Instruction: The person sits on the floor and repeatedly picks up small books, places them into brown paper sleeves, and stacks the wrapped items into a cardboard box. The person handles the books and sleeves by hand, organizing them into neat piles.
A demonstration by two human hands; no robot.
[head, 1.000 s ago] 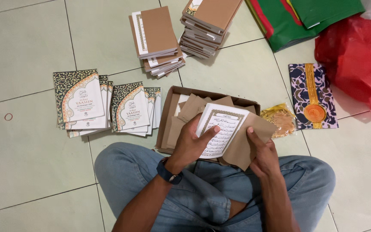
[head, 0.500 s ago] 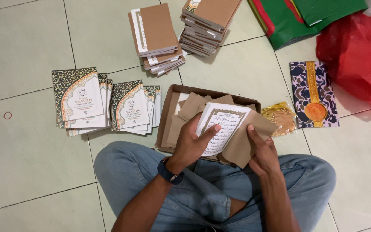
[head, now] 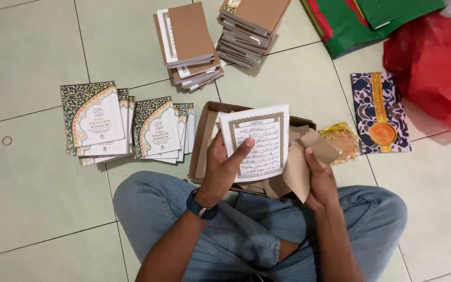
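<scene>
I sit cross-legged on a tiled floor in blue jeans. My left hand (head: 226,168), with a dark watch on its wrist, grips a small white booklet (head: 259,140) with a framed page of script, held up over a shallow cardboard box (head: 202,137). My right hand (head: 318,176) holds a piece of brown paper wrapping (head: 303,163) just right of the booklet. More brown paper lies in the box under both hands.
Two fanned piles of patterned booklets (head: 92,120) (head: 160,128) lie at the left. Two stacks of brown-covered booklets (head: 189,44) (head: 250,28) stand behind the box. At the right are a gold packet (head: 343,141), a patterned folder (head: 380,112), a red plastic bag (head: 434,68) and green folders (head: 371,21).
My left hand has lifted the white booklet up and out of the brown wrapping, which now hangs loose in my right hand.
</scene>
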